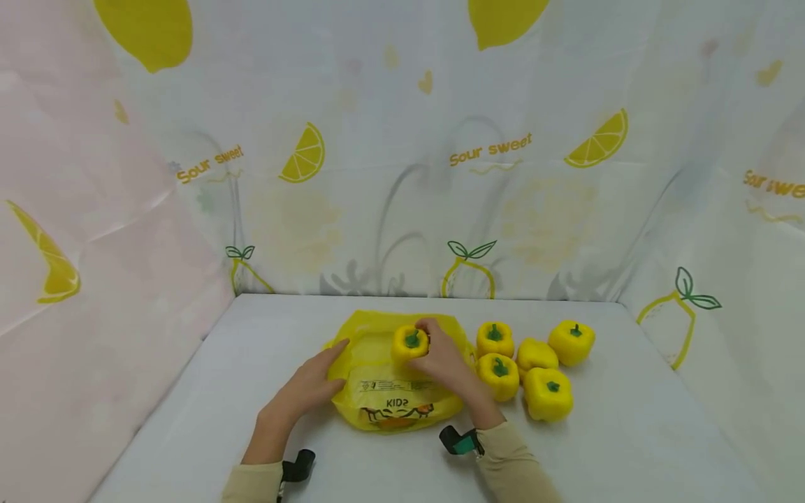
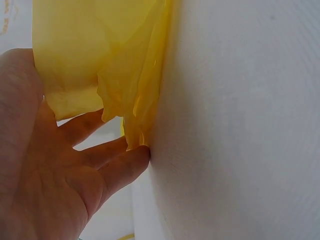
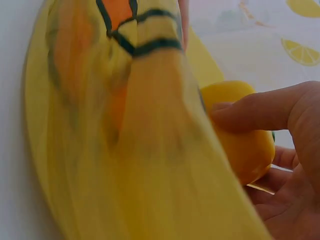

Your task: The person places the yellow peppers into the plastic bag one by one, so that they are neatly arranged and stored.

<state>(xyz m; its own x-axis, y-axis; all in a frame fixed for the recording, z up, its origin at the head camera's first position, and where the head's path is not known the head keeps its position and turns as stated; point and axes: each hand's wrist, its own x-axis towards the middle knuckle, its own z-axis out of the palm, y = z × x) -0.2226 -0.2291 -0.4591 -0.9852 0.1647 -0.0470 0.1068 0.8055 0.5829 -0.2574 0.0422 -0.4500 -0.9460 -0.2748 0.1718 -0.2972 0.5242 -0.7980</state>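
Curled round a yellow pepper (image 1: pixel 411 344), the right hand (image 1: pixel 448 363) holds it over the yellow bag (image 1: pixel 383 405). Left hand (image 1: pixel 308 388), fingers spread, touches the bag's edge.

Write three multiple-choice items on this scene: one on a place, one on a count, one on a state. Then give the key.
1. Where do the loose peppers lie relative to the yellow bag?
A. To its right
B. To its left
C. Inside it

2. How many peppers lie on the table outside the bag, not counting the held one?
A. Three
B. Five
C. Eight

3. What is the right hand doing?
A. Resting flat on the table
B. Holding a yellow pepper over the bag
C. Hanging idle

Key: 1 A, the head view shows them grouped right of the bag. 2 B, five lie there. 3 B, its fingers curl round the pepper, while the left hand touches the bag's edge.
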